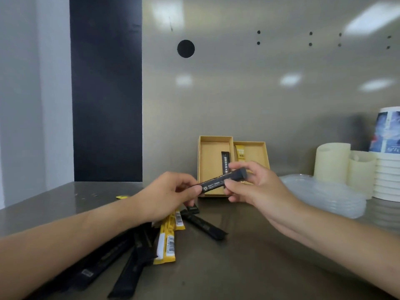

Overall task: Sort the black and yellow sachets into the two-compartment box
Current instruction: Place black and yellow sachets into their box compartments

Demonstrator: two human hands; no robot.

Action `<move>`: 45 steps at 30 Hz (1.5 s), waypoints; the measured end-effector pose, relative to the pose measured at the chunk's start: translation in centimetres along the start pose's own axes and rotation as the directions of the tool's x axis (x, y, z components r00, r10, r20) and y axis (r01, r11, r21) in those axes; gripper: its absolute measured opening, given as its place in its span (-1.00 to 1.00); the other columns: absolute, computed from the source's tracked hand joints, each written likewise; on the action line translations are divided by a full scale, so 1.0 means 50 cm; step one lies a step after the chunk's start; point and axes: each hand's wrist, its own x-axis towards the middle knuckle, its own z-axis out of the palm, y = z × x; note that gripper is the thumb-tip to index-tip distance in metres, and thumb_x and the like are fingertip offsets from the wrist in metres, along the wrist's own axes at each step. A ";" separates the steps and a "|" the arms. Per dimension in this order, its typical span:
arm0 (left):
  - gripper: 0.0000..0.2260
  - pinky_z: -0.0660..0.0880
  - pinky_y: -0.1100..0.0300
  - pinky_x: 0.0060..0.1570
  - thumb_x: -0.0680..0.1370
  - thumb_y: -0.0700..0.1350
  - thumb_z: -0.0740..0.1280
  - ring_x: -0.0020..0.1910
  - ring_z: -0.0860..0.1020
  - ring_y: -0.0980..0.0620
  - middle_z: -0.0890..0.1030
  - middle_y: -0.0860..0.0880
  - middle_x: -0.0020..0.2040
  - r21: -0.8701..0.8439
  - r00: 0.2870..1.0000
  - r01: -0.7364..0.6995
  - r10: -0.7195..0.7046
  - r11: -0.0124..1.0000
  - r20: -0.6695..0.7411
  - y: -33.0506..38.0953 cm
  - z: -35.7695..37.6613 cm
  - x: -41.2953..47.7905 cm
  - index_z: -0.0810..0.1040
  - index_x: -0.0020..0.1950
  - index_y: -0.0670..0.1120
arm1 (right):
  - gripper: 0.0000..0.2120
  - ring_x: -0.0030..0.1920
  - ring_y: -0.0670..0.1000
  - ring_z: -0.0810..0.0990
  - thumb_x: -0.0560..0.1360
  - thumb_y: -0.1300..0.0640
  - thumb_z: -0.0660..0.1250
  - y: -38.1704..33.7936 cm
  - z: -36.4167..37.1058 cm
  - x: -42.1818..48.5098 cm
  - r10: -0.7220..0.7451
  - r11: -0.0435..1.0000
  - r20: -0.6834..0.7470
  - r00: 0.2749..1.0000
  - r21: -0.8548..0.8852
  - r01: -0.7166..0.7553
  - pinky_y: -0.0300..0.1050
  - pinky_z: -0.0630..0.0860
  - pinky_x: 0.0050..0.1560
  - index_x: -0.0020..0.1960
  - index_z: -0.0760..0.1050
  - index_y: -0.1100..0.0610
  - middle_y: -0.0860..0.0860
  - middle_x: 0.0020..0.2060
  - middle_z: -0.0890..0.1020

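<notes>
Steel walls backed the table [249, 256], whose box [200, 169] by the far edge held one black sachet [225, 162] in the compartment nearer the left edge and one yellow sachet [239, 155] in the other. Fingers of my left hand [166, 191] and right hand [257, 187] pinched the held sachet [218, 181], also black, just before the box. The pile [134, 252] toward the front-left corner lay unsorted.

Cup stack [387, 176] cut off at right; sachet [216, 182] print unreadable.

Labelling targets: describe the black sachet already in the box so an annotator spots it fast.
Find the tan two-compartment box at the steel back wall. In its left compartment, against the divider, lies one black sachet. It is the only black one inside the box; its neighbour is a yellow sachet, other black ones are held or on the counter.
</notes>
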 end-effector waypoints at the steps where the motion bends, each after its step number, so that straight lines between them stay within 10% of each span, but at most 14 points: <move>1: -0.76 0.47 0.30 -0.08 0.68 0.00 0.24 -0.25 0.55 0.17 0.60 0.07 -0.31 -0.045 0.999 0.027 -0.026 0.999 0.025 -0.004 0.002 -0.004 0.65 -0.04 -0.03 | -0.65 -0.10 0.07 0.73 0.53 0.33 0.43 -0.002 0.000 0.000 -0.024 0.998 0.061 0.998 0.058 0.020 -0.08 0.67 -0.05 0.27 0.53 0.12 0.12 -0.01 0.68; 6: -0.61 0.40 0.08 0.03 0.64 0.17 0.09 -0.23 0.48 0.10 0.53 0.09 -0.32 -0.151 0.994 0.072 -0.058 0.986 0.098 -0.002 -0.001 -0.019 0.50 -0.29 0.08 | -0.75 -0.12 0.03 0.66 0.55 0.35 0.38 -0.013 0.005 -0.009 -0.129 0.988 0.188 0.974 0.104 0.111 -0.10 0.67 -0.05 0.22 0.57 0.22 0.05 -0.14 0.59; 15: -0.65 0.52 0.06 0.25 0.71 0.11 0.05 0.08 0.61 0.17 0.67 0.12 0.00 0.175 0.993 0.097 -0.084 0.980 -0.080 0.024 -0.013 -0.029 0.61 0.10 0.04 | -0.84 -0.28 -0.05 0.65 0.59 0.17 0.39 -0.025 -0.015 0.008 -0.015 1.000 -0.008 1.000 -0.010 0.015 -0.15 0.63 -0.37 0.08 0.59 0.26 0.10 -0.18 0.67; 22: -0.75 0.57 0.05 0.10 0.67 0.15 0.15 -0.04 0.61 0.12 0.65 0.10 -0.07 0.366 0.984 0.160 -0.118 0.917 -0.134 0.025 -0.014 -0.042 0.59 0.04 0.11 | -0.87 -0.31 -0.13 0.59 0.57 0.11 0.42 0.004 -0.039 0.012 -0.069 0.960 -0.031 0.997 -0.273 0.058 -0.17 0.61 -0.37 0.02 0.62 0.18 0.05 -0.18 0.67; 31: -0.67 0.44 0.05 0.33 0.67 0.16 0.15 0.26 0.51 0.11 0.56 0.16 0.25 0.607 0.978 0.178 -0.074 0.775 -0.193 0.015 -0.021 -0.049 0.43 0.40 0.12 | -0.87 -0.32 -0.06 0.65 0.57 0.08 0.41 -0.019 -0.021 0.039 -0.074 0.939 -0.059 0.995 -0.340 0.050 -0.10 0.67 -0.22 -0.01 0.62 0.15 0.04 -0.23 0.70; 39: -0.80 0.45 0.09 0.24 0.68 0.06 0.15 0.16 0.53 0.12 0.60 0.18 0.15 0.644 0.973 0.198 -0.065 0.739 -0.224 -0.007 -0.042 -0.044 0.50 0.23 0.13 | -0.77 -0.23 -0.21 0.58 0.56 0.03 0.43 -0.002 0.017 0.179 -0.225 0.645 -0.045 0.973 -0.755 0.114 -0.37 0.38 -0.29 0.17 0.51 0.04 -0.17 -0.26 0.63; 45: -0.80 0.45 0.06 0.22 0.64 -0.02 0.17 0.16 0.54 0.06 0.62 0.16 0.14 0.665 0.963 0.244 -0.097 0.706 -0.250 -0.013 -0.056 -0.043 0.55 0.18 0.11 | -0.74 -0.13 -0.11 0.66 0.52 -0.09 0.46 0.027 0.021 0.181 -0.335 0.404 0.011 0.942 -0.902 0.154 -0.05 0.62 -0.14 0.10 0.43 -0.08 -0.14 -0.26 0.70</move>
